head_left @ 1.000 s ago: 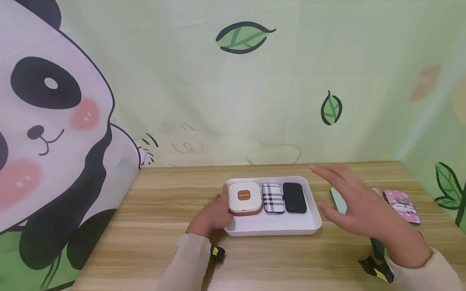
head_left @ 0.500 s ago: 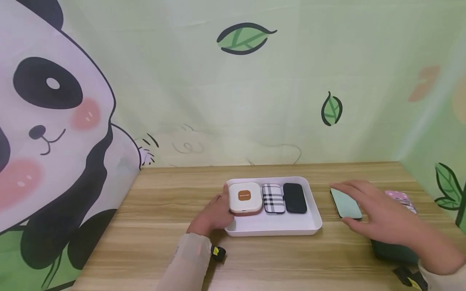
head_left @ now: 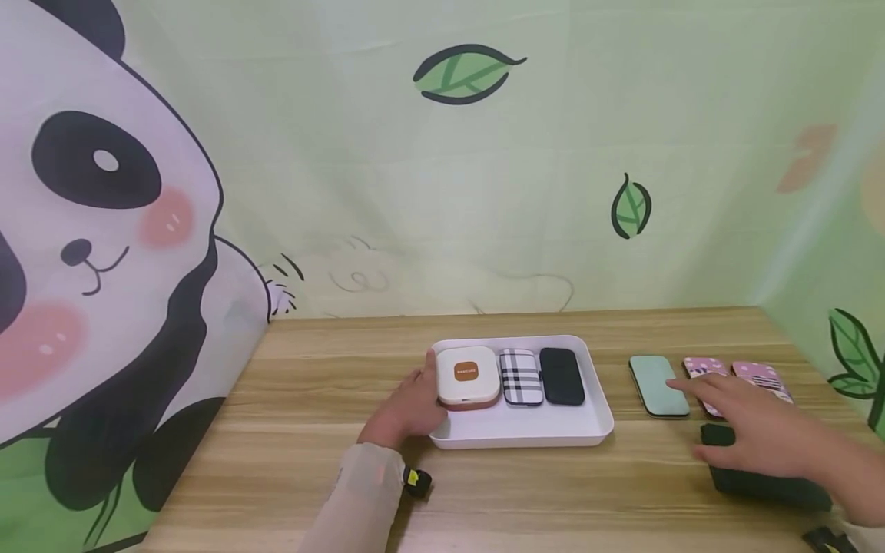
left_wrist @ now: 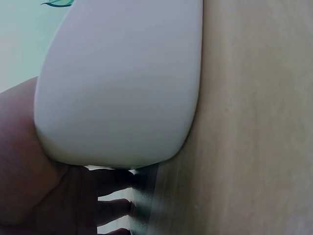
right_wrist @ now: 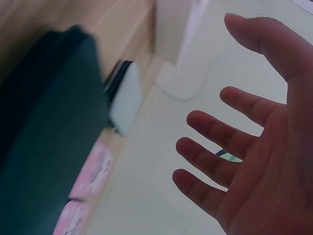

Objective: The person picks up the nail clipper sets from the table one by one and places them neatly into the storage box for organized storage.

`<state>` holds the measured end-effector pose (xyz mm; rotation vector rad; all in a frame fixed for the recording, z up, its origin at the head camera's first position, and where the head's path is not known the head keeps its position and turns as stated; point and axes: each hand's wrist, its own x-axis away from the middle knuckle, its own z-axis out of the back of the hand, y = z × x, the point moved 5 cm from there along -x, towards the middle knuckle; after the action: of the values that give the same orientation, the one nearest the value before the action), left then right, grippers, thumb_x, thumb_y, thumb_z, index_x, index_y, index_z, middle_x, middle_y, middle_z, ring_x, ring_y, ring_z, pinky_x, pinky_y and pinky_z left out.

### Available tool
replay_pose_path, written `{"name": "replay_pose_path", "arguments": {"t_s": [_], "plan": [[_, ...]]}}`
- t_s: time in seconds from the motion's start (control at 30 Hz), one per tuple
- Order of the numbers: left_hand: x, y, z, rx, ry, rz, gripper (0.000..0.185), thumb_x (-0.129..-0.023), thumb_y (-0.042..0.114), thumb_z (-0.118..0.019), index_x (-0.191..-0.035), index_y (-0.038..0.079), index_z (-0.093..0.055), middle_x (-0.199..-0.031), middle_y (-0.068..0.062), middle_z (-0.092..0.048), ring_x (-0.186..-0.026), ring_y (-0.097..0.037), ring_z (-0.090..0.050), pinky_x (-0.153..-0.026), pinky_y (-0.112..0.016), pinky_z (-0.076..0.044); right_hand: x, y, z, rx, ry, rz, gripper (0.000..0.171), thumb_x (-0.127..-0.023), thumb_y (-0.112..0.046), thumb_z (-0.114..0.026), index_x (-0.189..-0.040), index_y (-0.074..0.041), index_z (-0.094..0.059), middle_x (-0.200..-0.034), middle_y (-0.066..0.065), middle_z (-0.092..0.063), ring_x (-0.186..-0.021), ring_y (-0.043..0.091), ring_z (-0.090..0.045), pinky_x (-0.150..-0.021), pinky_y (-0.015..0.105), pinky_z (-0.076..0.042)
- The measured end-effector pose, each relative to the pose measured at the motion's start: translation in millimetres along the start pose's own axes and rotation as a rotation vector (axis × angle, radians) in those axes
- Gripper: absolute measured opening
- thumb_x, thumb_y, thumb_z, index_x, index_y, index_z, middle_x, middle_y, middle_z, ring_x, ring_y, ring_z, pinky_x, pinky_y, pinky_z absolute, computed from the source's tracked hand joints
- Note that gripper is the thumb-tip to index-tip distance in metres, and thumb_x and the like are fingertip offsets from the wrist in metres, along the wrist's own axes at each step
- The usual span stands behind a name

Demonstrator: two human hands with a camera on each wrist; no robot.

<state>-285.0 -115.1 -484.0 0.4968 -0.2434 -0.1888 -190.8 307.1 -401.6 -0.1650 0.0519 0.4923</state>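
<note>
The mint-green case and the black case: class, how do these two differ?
Colour: the mint-green case is pale, while the black case is dark.
Place: the mint-green case lies on the wooden table; the black case lies in the white tray.
Shared: both are oblong with rounded corners.

Head view forward-down, wrist views close

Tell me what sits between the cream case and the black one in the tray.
The head view shows a plaid case between the cream case and the black case in the white tray.
</note>
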Motion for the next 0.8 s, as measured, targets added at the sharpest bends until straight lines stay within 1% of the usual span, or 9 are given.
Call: {"name": "replay_pose_path", "arguments": {"t_s": [0.07, 0.13, 0.27, 0.37, 0.43, 0.53, 0.67, 0.73, 0.8], "plan": [[-0.4, 0.0, -0.3, -0.007, 0.002, 0.001, 0.100, -0.085, 0.017, -0.061, -0.161, 0.006, 0.004, -0.163, -0.014, -0.029, -0.151, -0.036, -0.023, -0.120, -0.051, -0.024, 3, 8, -6, -0.002, -0.050, -0.025, 0.083, -0.073, -0.051, -0.084, -0.140, -0.012, -0.055, -0.135, 0.015, -0.059, -0.121, 0.037, -0.057, -0.092, 0.058, -0.049], [-0.5, -0.2, -0.3, -0.014, 0.006, 0.000, 0.100, -0.085, 0.017, -0.061, -0.161, 0.006, 0.004, -0.163, -0.014, -0.030, -0.151, -0.035, -0.024, -0.120, -0.050, -0.024, 7, 15, -13, -0.008, -0.097, -0.048, 0.087, -0.071, -0.057, -0.083, -0.139, -0.010, -0.056, -0.133, 0.016, -0.060, -0.119, 0.040, -0.057, -0.091, 0.059, -0.049], [-0.4, -0.2, 0.0, -0.020, 0.009, -0.009, 0.101, -0.084, 0.018, -0.061, -0.160, 0.005, 0.004, -0.162, -0.015, -0.031, -0.151, -0.036, -0.024, -0.120, -0.049, -0.025, 16, 32, -24, -0.007, -0.182, -0.112, 0.100, -0.067, -0.065, -0.081, -0.141, -0.005, -0.052, -0.136, 0.027, -0.055, -0.120, 0.049, -0.054, -0.089, 0.063, -0.047], [-0.6, 0.2, 0.3, -0.016, 0.006, -0.014, 0.101, -0.084, 0.017, -0.061, -0.160, 0.004, 0.004, -0.162, -0.015, -0.031, -0.150, -0.036, -0.024, -0.120, -0.049, -0.024, 22, 43, -29, 0.014, -0.218, -0.146, 0.107, -0.064, -0.067, -0.081, -0.142, -0.002, -0.048, -0.137, 0.035, -0.050, -0.120, 0.053, -0.053, -0.088, 0.065, -0.046], [-0.6, 0.4, 0.4, -0.008, 0.006, -0.014, 0.100, -0.085, 0.017, -0.061, -0.160, 0.005, 0.003, -0.162, -0.015, -0.031, -0.150, -0.036, -0.025, -0.120, -0.049, -0.024, 24, 49, -32, 0.026, -0.241, -0.166, 0.110, -0.062, -0.068, -0.081, -0.142, -0.001, -0.048, -0.137, 0.037, -0.049, -0.118, 0.054, -0.053, -0.088, 0.066, -0.046], [-0.4, 0.7, 0.6, -0.001, 0.005, -0.012, 0.100, -0.086, 0.017, -0.061, -0.160, 0.006, 0.004, -0.163, -0.015, -0.030, -0.150, -0.034, -0.027, -0.120, -0.048, -0.025, 25, 55, -36, 0.031, -0.279, -0.187, 0.109, -0.062, -0.068, -0.082, -0.143, -0.002, -0.048, -0.136, 0.038, -0.049, -0.117, 0.054, -0.054, -0.087, 0.067, -0.045], [-0.6, 0.1, 0.3, 0.008, 0.007, -0.011, 0.099, -0.087, 0.017, -0.062, -0.161, 0.006, 0.004, -0.163, -0.016, -0.029, -0.148, -0.033, -0.030, -0.120, -0.047, -0.026, 26, 59, -41, 0.019, -0.283, -0.178, 0.104, -0.062, -0.065, -0.084, -0.141, -0.005, -0.051, -0.135, 0.036, -0.049, -0.115, 0.054, -0.054, -0.086, 0.068, -0.046], [-0.4, -0.1, 0.4, 0.012, 0.007, -0.012, 0.099, -0.087, 0.017, -0.062, -0.161, 0.006, 0.003, -0.163, -0.016, -0.030, -0.148, -0.032, -0.031, -0.120, -0.047, -0.026, 28, 63, -46, 0.017, -0.291, -0.176, 0.102, -0.061, -0.064, -0.084, -0.140, -0.007, -0.053, -0.135, 0.034, -0.050, -0.114, 0.050, -0.056, -0.084, 0.066, -0.047], [-0.2, -0.3, 0.5, 0.023, 0.003, -0.011, 0.099, -0.087, 0.016, -0.062, -0.161, 0.006, 0.003, -0.163, -0.016, -0.029, -0.148, -0.033, -0.029, -0.120, -0.048, -0.025, 28, 64, -51, 0.002, -0.322, -0.179, 0.101, -0.061, -0.062, -0.085, -0.140, -0.008, -0.052, -0.136, 0.034, -0.049, -0.113, 0.048, -0.057, -0.081, 0.065, -0.049]]}}
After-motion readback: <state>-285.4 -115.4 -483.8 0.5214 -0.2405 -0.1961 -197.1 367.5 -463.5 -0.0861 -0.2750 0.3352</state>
